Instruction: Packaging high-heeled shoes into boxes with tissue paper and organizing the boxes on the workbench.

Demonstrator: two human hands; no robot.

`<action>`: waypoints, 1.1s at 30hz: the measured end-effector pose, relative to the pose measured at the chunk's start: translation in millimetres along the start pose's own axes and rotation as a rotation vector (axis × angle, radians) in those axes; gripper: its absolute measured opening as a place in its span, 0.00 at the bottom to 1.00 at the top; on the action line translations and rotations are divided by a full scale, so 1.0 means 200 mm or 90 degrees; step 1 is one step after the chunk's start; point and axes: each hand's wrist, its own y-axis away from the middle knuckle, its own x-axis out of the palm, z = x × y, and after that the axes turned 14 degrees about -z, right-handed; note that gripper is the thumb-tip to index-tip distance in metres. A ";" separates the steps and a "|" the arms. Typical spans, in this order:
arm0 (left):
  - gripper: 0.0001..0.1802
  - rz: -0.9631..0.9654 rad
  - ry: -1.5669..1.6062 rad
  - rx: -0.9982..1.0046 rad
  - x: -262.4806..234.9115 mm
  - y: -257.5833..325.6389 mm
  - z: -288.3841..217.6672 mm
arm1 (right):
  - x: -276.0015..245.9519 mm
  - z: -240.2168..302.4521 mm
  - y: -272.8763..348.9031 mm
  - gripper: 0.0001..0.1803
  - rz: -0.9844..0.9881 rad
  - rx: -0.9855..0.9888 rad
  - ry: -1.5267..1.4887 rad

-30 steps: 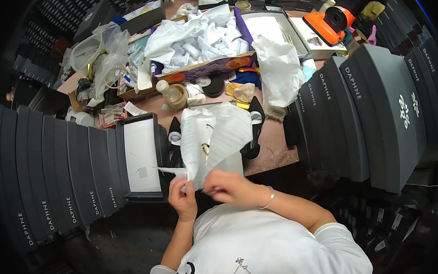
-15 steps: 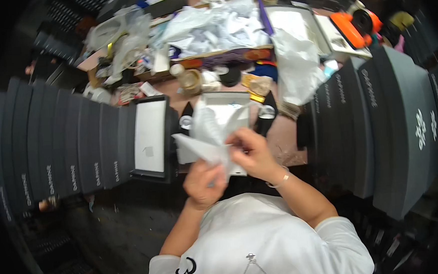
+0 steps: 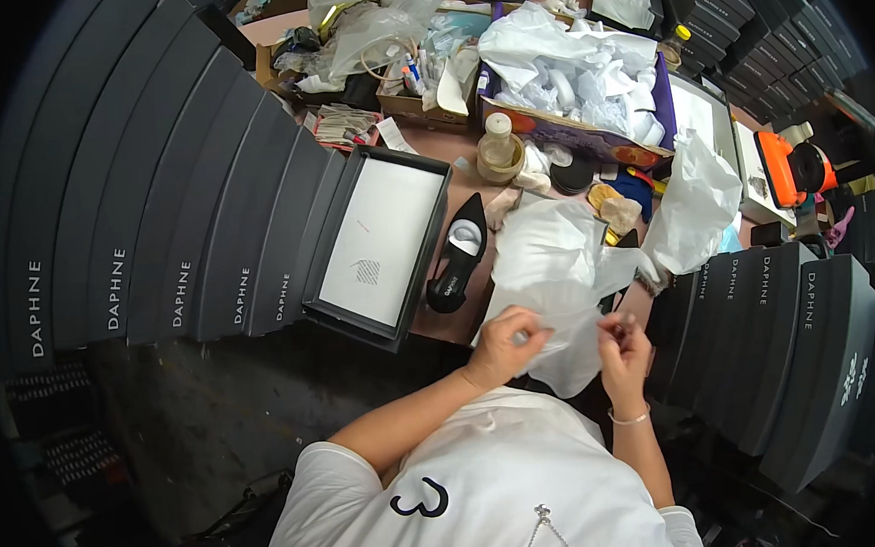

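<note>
On the brown surface [image 3: 456, 172] before the person lies an open black box lid [image 3: 381, 245], a shallow rectangle with a white sheet inside it, its long side running away from the body. Just right of it one black pointed shoe [image 3: 460, 256] with a pale insole lies toe away from the person. Left of the lid, a fan of tall black shoe boxes [image 3: 168, 205] stands on edge, some seven of them side by side, each with small white lettering low on its spine. A second row of like black boxes [image 3: 792, 337] stands at the right, about five that can be counted, the outer ones carrying a white flower mark. Farther back sits a low cardboard tray [image 3: 590, 139] with a purple and orange rim, heaped with crumpled white paper; beside it one small pale bottle [image 3: 497, 141] stands upright in a round holder. Clear plastic bags [image 3: 372, 22] pile at the far edge, and an orange and black tool [image 3: 787, 167] rests at the right.

Both forearms rise from the lower edge, bent inward. One sheet of white tissue paper [image 3: 559, 286] hangs over the near edge of the surface. The left hand [image 3: 507, 344] pinches its lower edge between thumb and curled fingers. The right hand [image 3: 624, 340], wrist ringed by a thin bracelet, is closed with fingertips together at the paper's right edge.
</note>
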 end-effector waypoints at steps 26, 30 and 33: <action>0.22 0.761 -0.312 0.129 0.06 -0.07 0.46 | 0.60 -0.41 -0.11 0.18 0.103 -0.012 0.212; 0.14 0.582 -0.018 -0.034 -0.20 -0.20 0.16 | 0.48 -0.92 -0.07 0.14 0.052 -0.157 0.464; 0.24 0.110 -0.064 0.055 -0.26 -0.24 0.24 | 0.48 -0.75 0.04 0.13 0.219 0.032 0.506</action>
